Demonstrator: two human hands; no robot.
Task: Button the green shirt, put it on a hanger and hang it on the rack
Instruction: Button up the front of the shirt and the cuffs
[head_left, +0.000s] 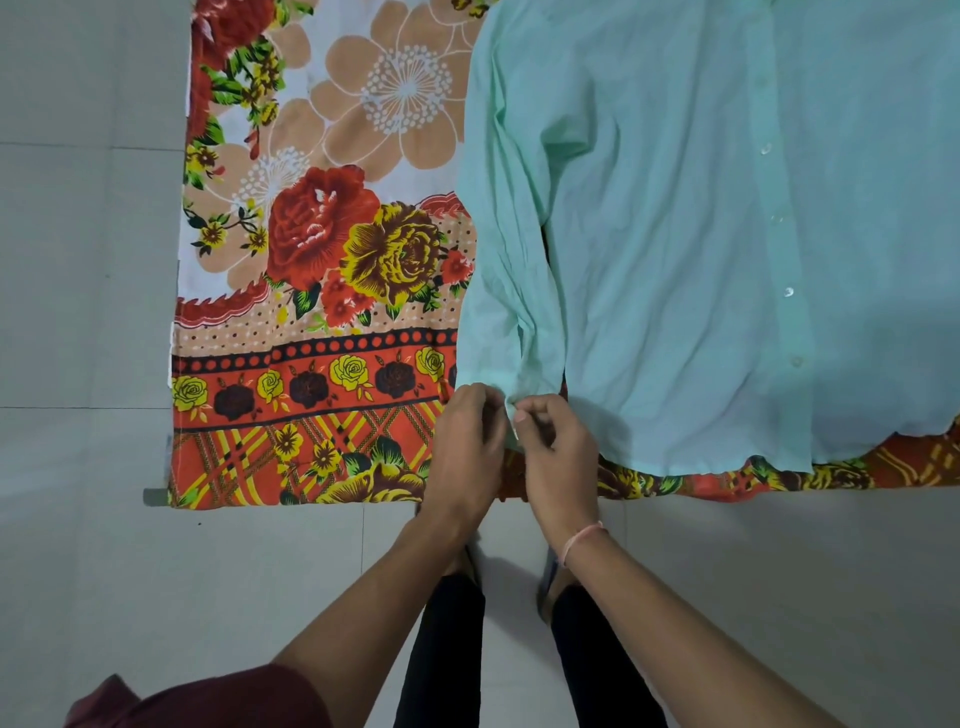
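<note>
We find the green shirt (675, 260) spread flat on the floral sheet (322, 249), its body at one o'clock from our hands, with buttons (788, 292) down its front. Its sleeve runs down from twelve o'clock to the cuff (493, 387). There our left hand (465, 447) and right hand (558, 457) meet, fingers curled, both pinching the cuff's edge.

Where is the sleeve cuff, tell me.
Head view, lower centre: the cuff is pinched between left hand and right hand, at the near edge of the flowered sheet.
</note>
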